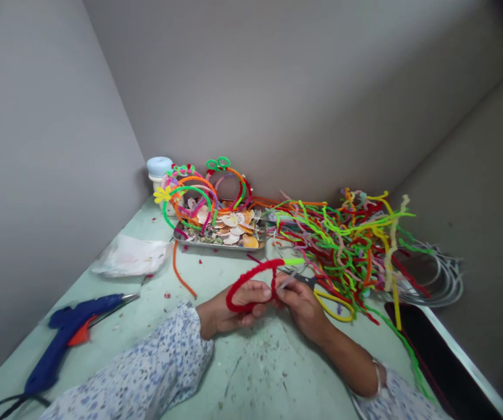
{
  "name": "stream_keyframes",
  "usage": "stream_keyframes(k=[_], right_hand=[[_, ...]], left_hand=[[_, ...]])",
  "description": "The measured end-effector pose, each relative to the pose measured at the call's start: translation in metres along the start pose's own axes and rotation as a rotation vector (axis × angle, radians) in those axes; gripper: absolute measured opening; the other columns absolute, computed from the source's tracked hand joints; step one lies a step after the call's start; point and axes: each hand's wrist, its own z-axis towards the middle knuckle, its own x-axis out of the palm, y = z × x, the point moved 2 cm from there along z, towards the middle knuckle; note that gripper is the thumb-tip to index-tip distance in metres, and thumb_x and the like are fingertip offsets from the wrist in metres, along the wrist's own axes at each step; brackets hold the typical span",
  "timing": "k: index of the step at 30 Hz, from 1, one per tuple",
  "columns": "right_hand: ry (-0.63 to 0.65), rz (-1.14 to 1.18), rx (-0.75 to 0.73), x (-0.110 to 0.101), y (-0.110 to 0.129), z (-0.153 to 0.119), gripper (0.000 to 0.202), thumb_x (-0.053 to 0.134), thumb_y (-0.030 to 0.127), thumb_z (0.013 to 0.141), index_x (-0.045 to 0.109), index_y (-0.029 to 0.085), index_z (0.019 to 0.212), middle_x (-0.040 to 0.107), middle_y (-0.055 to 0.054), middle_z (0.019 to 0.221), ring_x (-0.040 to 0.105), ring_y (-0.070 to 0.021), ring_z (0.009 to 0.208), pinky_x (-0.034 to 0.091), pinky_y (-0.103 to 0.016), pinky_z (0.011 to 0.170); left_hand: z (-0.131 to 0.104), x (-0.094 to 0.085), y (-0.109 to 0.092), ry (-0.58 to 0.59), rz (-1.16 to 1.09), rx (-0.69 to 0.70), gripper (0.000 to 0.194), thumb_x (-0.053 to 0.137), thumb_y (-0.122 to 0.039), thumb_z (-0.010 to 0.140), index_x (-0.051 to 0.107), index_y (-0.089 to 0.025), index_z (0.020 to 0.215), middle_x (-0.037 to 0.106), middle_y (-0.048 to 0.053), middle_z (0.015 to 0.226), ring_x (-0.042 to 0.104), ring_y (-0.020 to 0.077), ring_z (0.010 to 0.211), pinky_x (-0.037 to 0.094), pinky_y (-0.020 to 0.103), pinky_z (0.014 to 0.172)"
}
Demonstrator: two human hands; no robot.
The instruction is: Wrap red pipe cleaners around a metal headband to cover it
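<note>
A curved band [239, 284] wrapped in red fuzzy pipe cleaner, with a bright green stretch near its far end, is between my hands. My left hand [245, 300] is closed on the red band, its fingertips close to my right hand. Pinched in the fingers of my right hand [301, 300] is the red pipe cleaner where it meets the band; a grey end of the band sticks out above these fingers. Scissors with yellow handles [334, 309] lie just beyond my right hand, partly hidden.
A metal tray [220, 246] holds shells and finished-looking headbands. A tangle of pipe cleaners [338, 233] spreads at the right, beside grey bands [446, 277] and a dark phone-like slab [439, 350]. A blue glue gun [65, 335], white packet [133, 255] and lidded jar [159, 168] are left.
</note>
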Motion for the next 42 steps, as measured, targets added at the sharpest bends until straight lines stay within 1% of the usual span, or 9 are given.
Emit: stream_keyframes(k=[4, 8, 11, 12, 16, 22, 34, 38, 42], right_hand=[[-0.073, 0.073, 0.065, -0.002, -0.008, -0.001, 0.017, 0.059, 0.036, 0.083, 0.059, 0.019, 0.079, 0.054, 0.002, 0.063, 0.049, -0.0123, 0.057, 0.038, -0.024, 0.053], [-0.119, 0.082, 0.069, -0.002, -0.012, 0.000, 0.025, 0.057, 0.041, 0.085, 0.057, 0.019, 0.074, 0.053, 0.002, 0.061, 0.048, -0.0114, 0.055, 0.038, -0.023, 0.050], [-0.127, 0.080, 0.066, -0.005, -0.014, 0.001, 0.032, 0.055, 0.045, 0.085, 0.057, 0.018, 0.070, 0.054, 0.001, 0.060, 0.047, -0.0111, 0.054, 0.038, -0.023, 0.050], [-0.124, 0.079, 0.069, -0.005, -0.014, 0.002, 0.033, 0.056, 0.047, 0.084, 0.057, 0.018, 0.069, 0.054, 0.001, 0.060, 0.047, -0.0111, 0.053, 0.038, -0.023, 0.050], [-0.101, 0.077, 0.135, -0.007, -0.011, 0.004, 0.035, 0.059, 0.051, 0.080, 0.058, 0.018, 0.071, 0.052, 0.002, 0.056, 0.046, -0.0106, 0.048, 0.036, -0.022, 0.046], [-0.079, 0.075, 0.225, -0.005, -0.003, 0.006, 0.029, 0.063, 0.046, 0.080, 0.058, 0.018, 0.075, 0.056, 0.002, 0.056, 0.049, -0.0092, 0.048, 0.039, -0.020, 0.046], [-0.078, 0.054, 0.274, -0.004, 0.000, 0.009, 0.026, 0.072, 0.035, 0.066, 0.062, 0.016, 0.080, 0.061, 0.002, 0.057, 0.057, -0.0107, 0.050, 0.045, -0.021, 0.047], [-0.059, -0.024, 0.260, -0.006, -0.003, 0.008, 0.023, 0.067, 0.035, 0.071, 0.062, 0.016, 0.084, 0.064, 0.000, 0.057, 0.058, -0.0117, 0.050, 0.046, -0.022, 0.047], [-0.064, -0.131, 0.268, -0.010, -0.010, 0.008, 0.021, 0.063, 0.035, 0.075, 0.060, 0.017, 0.083, 0.065, 0.000, 0.055, 0.054, -0.0109, 0.041, 0.042, -0.022, 0.041]], left_hand=[[0.003, 0.001, 0.005, -0.061, 0.084, 0.078, 0.030, 0.061, -0.045, 0.079, 0.054, -0.016, 0.080, 0.048, -0.006, 0.052, 0.037, 0.0042, 0.032, 0.025, 0.017, 0.031], [0.001, 0.009, 0.003, -0.117, 0.174, 0.145, 0.034, 0.058, -0.049, 0.080, 0.054, -0.015, 0.083, 0.050, -0.005, 0.052, 0.042, 0.0057, 0.034, 0.027, 0.017, 0.032], [0.000, 0.018, 0.000, -0.103, 0.257, 0.127, 0.037, 0.057, -0.050, 0.079, 0.056, -0.013, 0.081, 0.051, -0.004, 0.052, 0.045, 0.0066, 0.035, 0.031, 0.018, 0.035], [0.000, 0.019, 0.000, -0.131, 0.269, 0.130, 0.038, 0.057, -0.051, 0.079, 0.055, -0.013, 0.080, 0.051, -0.004, 0.051, 0.045, 0.0070, 0.035, 0.031, 0.019, 0.036], [0.003, 0.015, 0.003, -0.252, 0.364, 0.172, 0.032, 0.058, -0.047, 0.080, 0.051, -0.016, 0.080, 0.053, -0.005, 0.052, 0.044, 0.0064, 0.037, 0.032, 0.018, 0.040], [0.000, 0.007, 0.000, -0.330, 0.615, 0.306, 0.023, 0.053, -0.038, 0.084, 0.054, -0.015, 0.080, 0.053, -0.004, 0.055, 0.045, 0.0075, 0.048, 0.032, 0.018, 0.046], [-0.001, 0.005, -0.002, -0.310, 0.566, 0.324, 0.028, 0.050, -0.042, 0.086, 0.055, -0.015, 0.081, 0.055, -0.002, 0.059, 0.045, 0.0078, 0.050, 0.033, 0.019, 0.049], [-0.001, 0.005, -0.003, -0.332, 0.582, 0.328, 0.029, 0.050, -0.043, 0.086, 0.054, -0.015, 0.078, 0.053, -0.003, 0.057, 0.045, 0.0078, 0.049, 0.033, 0.019, 0.049], [0.000, 0.001, -0.002, -0.335, 0.562, 0.309, 0.030, 0.050, -0.044, 0.085, 0.052, -0.016, 0.076, 0.053, -0.003, 0.055, 0.044, 0.0075, 0.047, 0.033, 0.019, 0.049]])
